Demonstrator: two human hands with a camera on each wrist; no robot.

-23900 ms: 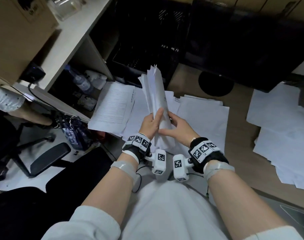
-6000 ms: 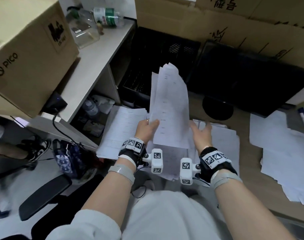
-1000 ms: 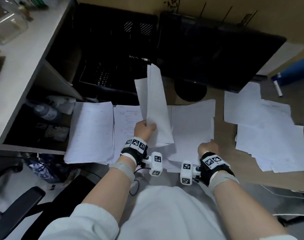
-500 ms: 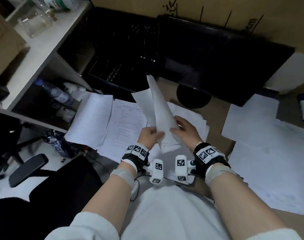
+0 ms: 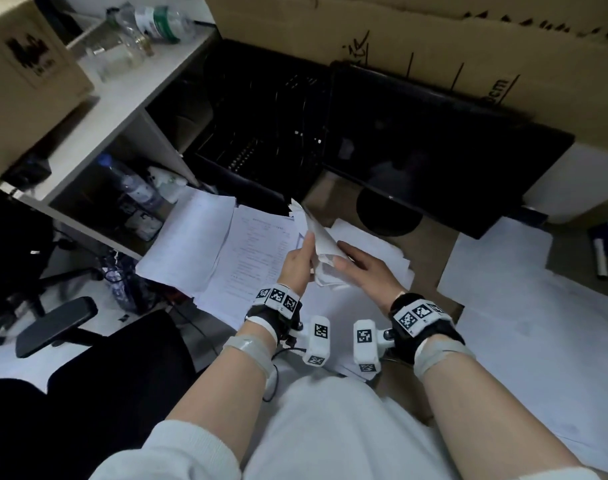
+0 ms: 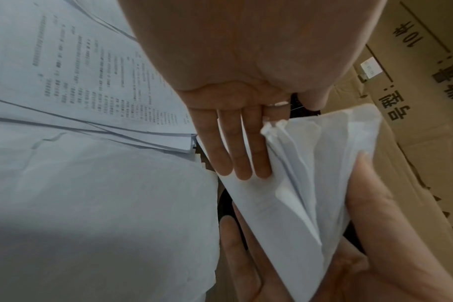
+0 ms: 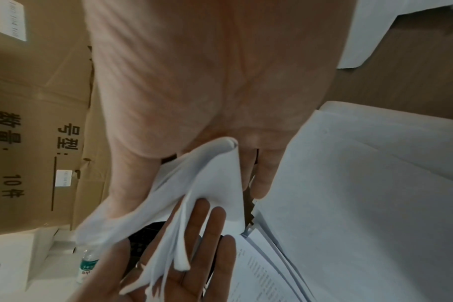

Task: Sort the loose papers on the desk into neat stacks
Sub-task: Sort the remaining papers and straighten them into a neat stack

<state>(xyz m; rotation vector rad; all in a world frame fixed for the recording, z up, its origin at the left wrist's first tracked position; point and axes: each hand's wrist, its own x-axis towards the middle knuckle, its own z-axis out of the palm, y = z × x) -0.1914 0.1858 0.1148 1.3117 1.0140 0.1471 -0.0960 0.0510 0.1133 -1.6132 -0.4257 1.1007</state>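
A bundle of white papers stands on edge, curled, over the desk's middle. My left hand holds its left side, fingers straight along the sheets and thumb behind. My right hand grips the right side, its thumb and fingers round the bundle. On the desk lie a left stack, a printed middle stack and a right stack partly under my hands. Loose sheets are spread at the right.
A dark monitor with a round foot stands behind the papers, beside a black tray. Cardboard boxes line the back. A shelf unit with bottles rises at the left, with an office chair below.
A second ago only my left hand held the bundle; my right hand came off the desk and took its right side. Since then the bundle has sunk lower and curled more.
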